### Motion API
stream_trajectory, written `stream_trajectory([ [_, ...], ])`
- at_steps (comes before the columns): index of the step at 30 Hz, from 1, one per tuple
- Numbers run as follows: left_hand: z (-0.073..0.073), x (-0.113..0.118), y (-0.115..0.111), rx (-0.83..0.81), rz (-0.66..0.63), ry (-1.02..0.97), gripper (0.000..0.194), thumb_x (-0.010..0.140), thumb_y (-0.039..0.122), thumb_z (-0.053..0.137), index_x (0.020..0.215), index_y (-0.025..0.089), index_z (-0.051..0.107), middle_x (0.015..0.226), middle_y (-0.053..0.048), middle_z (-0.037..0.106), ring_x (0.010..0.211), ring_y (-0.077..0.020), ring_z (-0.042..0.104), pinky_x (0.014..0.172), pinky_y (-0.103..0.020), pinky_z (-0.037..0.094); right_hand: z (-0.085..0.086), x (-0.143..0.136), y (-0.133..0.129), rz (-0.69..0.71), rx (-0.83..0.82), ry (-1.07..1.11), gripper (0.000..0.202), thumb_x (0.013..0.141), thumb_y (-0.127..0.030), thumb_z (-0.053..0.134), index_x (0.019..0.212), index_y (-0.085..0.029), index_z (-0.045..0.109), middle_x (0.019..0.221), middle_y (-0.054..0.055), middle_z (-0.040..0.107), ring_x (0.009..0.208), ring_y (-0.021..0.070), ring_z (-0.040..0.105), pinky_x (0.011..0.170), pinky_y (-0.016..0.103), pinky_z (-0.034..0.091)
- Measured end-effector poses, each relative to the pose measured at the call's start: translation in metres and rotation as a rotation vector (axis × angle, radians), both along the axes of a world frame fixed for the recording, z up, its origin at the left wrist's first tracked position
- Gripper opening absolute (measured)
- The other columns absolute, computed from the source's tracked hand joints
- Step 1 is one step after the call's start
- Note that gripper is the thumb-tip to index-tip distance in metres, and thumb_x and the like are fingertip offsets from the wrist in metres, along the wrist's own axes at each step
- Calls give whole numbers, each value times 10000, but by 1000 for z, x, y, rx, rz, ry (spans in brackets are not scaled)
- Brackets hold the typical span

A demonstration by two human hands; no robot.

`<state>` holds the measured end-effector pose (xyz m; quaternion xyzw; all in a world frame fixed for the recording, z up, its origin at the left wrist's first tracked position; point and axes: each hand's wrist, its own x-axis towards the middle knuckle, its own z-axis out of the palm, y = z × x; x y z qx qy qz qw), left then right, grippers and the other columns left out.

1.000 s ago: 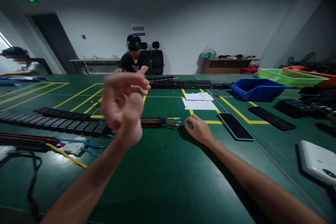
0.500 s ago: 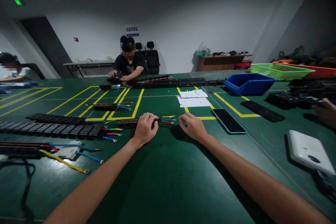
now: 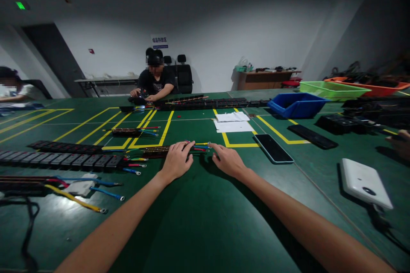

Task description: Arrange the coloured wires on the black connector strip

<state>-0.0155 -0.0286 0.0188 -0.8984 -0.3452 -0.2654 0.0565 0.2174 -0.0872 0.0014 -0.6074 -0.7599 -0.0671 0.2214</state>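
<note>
My left hand (image 3: 177, 161) lies over the right end of a black strip assembly (image 3: 153, 151), its fingers wrapped on that end where the wires come out. Coloured wires with ring terminals (image 3: 201, 148) stick out to the right of it. My right hand (image 3: 228, 158) is at the wire tips, its index finger stretched to the yellow wire's terminal and the other fingers curled; whether it touches the terminal is too small to tell. Further left lie a long black segmented strip (image 3: 64, 160) and another bundle with yellow and blue wires (image 3: 77, 199).
A phone (image 3: 274, 148), white papers (image 3: 233, 123), a black slab (image 3: 312, 136) and a white device (image 3: 365, 183) lie to the right. Behind are blue (image 3: 297, 106) and green bins (image 3: 333, 90). A person (image 3: 156, 76) sits across the table; another person's hand shows at the right edge.
My right index finger has stretched out leftward to the yellow wire's terminal. My left fingers have shifted slightly on the strip's end. The view has turned a little to the right.
</note>
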Motion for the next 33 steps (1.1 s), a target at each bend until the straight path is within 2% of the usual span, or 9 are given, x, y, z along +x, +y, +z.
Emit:
stream_trajectory([
  [5,-1,0,1,-42,-19,4,493,965,247,486,1456,205,475,1308,-116,627,1219,-267,566,1061,-495,435,3,0,0,-56,-60,8,412,958,-220,465,1368,-215,495,931,62,753,749,212,689,628,273,382],
  [8,-1,-1,2,-48,-19,7,498,970,249,480,1466,211,467,1313,-110,631,1221,-261,573,1069,-496,435,4,0,-1,-51,-69,-7,349,964,-221,462,1303,-228,545,868,50,751,721,213,690,624,272,374],
  [11,-2,-2,3,-35,-18,12,506,968,246,487,1473,213,464,1316,-113,634,1219,-264,579,1071,-499,437,5,0,-1,-44,-79,-16,309,968,-220,462,1255,-239,576,860,46,750,730,211,691,629,268,374],
  [15,-3,-2,2,-28,-9,24,514,968,235,486,1480,215,459,1321,-105,633,1222,-257,575,1081,-490,433,7,-1,-2,-78,-117,-14,339,981,-236,451,1309,-235,537,855,44,743,761,208,695,651,261,387],
  [22,-2,-1,1,-50,23,40,504,973,231,467,1477,214,468,1342,-91,624,1240,-244,562,1104,-467,419,15,-4,-4,-79,-228,-39,328,1003,-263,395,1285,-254,563,1014,52,747,901,206,695,734,265,409],
  [33,-2,-4,2,-79,8,17,488,981,234,454,1469,239,472,1336,-70,631,1240,-239,564,1113,-480,406,17,-5,-4,-99,-253,-34,345,1008,-278,401,1340,-240,483,899,51,722,841,220,682,697,274,372],
])
